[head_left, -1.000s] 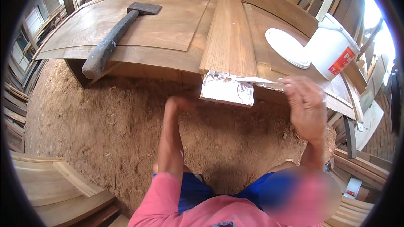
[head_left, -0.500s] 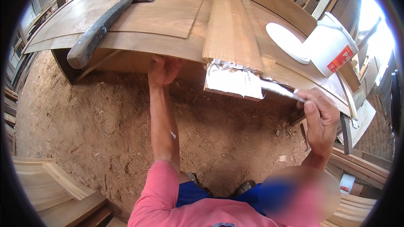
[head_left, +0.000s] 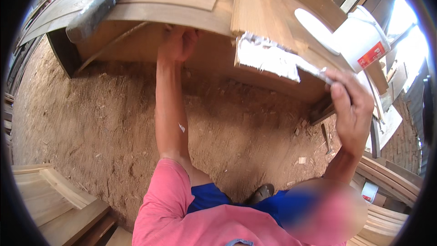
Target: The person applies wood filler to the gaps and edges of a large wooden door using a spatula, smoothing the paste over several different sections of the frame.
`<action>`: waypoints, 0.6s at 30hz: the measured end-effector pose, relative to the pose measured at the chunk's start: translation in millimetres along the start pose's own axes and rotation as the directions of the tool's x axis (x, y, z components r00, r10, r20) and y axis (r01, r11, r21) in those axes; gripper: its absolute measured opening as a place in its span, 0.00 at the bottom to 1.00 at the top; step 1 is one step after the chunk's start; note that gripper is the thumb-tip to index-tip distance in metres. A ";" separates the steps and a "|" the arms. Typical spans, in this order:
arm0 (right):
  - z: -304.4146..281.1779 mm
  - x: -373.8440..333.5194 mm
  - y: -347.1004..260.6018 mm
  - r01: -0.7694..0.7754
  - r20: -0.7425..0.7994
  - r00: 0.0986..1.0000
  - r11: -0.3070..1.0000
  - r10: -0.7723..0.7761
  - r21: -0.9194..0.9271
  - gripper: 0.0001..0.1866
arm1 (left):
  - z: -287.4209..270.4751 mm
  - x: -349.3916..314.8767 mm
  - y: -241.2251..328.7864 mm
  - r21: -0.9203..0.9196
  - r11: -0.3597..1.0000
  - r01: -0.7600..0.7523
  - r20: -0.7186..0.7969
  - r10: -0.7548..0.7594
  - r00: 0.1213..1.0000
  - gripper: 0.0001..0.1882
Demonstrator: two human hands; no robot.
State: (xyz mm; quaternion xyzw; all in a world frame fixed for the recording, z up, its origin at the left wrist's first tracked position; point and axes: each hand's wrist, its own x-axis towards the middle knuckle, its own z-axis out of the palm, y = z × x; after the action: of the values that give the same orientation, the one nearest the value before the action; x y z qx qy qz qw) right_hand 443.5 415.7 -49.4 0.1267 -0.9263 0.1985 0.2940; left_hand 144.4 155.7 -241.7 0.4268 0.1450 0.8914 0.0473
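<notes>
My right hand (head_left: pixel 350 105) pinches a thin stick (head_left: pixel 314 69) smeared with white paste. The stick's far tip rests at the paste-covered end (head_left: pixel 268 57) of a wooden piece. Thick, ragged white paste spreads over that end, which sticks out past the front edge of the wooden panel (head_left: pixel 177 11). Just above it lies a pale board (head_left: pixel 261 11), with paste along its near end. My left hand (head_left: pixel 180 43) is curled under the panel's front edge, its fingertips partly hidden in shadow; what it grips cannot be made out.
A hammer (head_left: pixel 107 4) lies on the panel, its handle overhanging the front edge. At the right stand a white bucket (head_left: pixel 362 36) and its round white lid (head_left: pixel 316 29). Sawdust and chips cover the ground (head_left: pixel 114 114). Framed wood panels (head_left: pixel 59 200) lie at lower left.
The whole view has shifted, so the panel sits higher in the picture. The stick's tip now lies on the paste, which looks rougher. My left hand stays under the edge.
</notes>
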 end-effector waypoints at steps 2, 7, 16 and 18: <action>3.7 -0.5 13.8 -0.119 0.067 0.991 0.990 0.114 0.073 0.16 | 4.7 -0.6 6.7 0.016 0.999 0.034 0.038 -0.035 0.999 0.18; 1.1 -33.3 23.9 0.068 0.153 0.984 0.988 -0.090 0.141 0.16 | 11.9 2.2 20.1 0.178 0.979 0.096 -0.070 -0.084 0.994 0.19; 65.1 -41.3 25.7 0.038 -0.167 0.986 0.997 -0.027 0.064 0.15 | 34.2 11.4 25.2 0.371 0.928 0.039 -0.165 0.025 0.986 0.19; 74.8 -34.7 25.3 0.043 -0.249 0.968 0.995 -0.019 0.093 0.14 | 34.4 11.0 23.9 0.375 0.927 0.022 -0.170 0.045 0.984 0.18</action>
State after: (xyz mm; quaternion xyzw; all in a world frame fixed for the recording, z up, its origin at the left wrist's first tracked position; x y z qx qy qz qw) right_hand 425.2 409.1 -133.4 0.1297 -0.8695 0.2533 0.4038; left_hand 165.0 142.7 -205.9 0.3486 0.3138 0.8816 -0.0532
